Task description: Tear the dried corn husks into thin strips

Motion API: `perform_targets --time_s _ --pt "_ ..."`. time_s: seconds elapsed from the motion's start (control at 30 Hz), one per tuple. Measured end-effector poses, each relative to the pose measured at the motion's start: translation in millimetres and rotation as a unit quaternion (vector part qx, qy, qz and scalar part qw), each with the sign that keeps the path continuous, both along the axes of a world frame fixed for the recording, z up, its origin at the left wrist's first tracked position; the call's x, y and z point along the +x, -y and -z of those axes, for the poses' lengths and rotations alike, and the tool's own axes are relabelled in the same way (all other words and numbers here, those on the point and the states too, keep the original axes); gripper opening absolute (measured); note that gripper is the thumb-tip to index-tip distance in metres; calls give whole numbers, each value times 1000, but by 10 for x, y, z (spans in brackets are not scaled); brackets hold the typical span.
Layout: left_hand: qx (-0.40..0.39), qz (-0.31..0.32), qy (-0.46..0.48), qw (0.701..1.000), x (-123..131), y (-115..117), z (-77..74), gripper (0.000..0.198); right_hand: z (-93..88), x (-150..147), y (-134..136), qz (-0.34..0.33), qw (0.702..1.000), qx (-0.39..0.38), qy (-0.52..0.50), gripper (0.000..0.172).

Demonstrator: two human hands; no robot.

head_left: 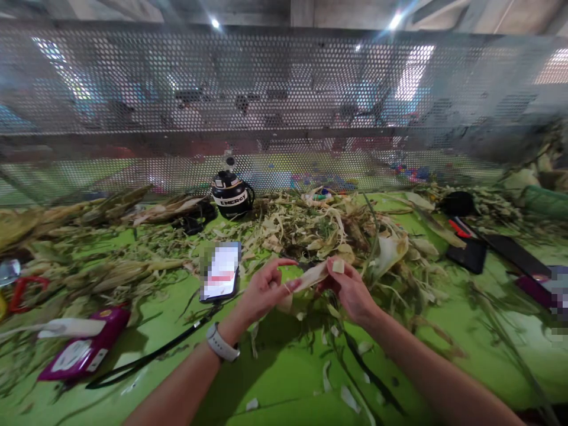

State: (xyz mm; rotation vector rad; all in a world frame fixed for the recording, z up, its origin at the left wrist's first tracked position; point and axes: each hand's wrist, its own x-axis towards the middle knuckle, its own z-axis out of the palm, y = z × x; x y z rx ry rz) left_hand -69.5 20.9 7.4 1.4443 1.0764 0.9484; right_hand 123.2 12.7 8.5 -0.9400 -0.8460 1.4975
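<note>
Between my two hands a pale strip of dried corn husk [312, 277] is stretched above the green table. My left hand [268, 289], with a light watch on its wrist, pinches the strip's left end between thumb and fingers. At the other end my right hand [348, 288] grips it, its fingertips pressed together near a small pale piece. Behind the hands lies a heap of dried husk scraps [306, 228]. Small husk bits are scattered below them. A phone [220, 271] with a lit screen lies left of my left hand.
A black round jar [231, 194] marked "ENERGY" stands behind the phone. Purple device [86, 346], red-handled tool [29, 294] and black strap [155, 353] lie left. Dark flat items [468, 254] lie right. A perforated metal screen [284, 77] rises behind the table.
</note>
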Motion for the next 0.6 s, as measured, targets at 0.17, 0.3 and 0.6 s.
perform_targets --time_s 0.17,0.3,0.6 --pt "151 52 -229 960 10 2 -15 27 -38 30 45 -16 993 96 72 31" --pt "247 -19 -244 938 -9 -1 -33 23 -55 57 26 57 989 112 80 30" --pt "203 4 -215 955 24 132 -74 18 48 11 17 19 999 10 23 41"
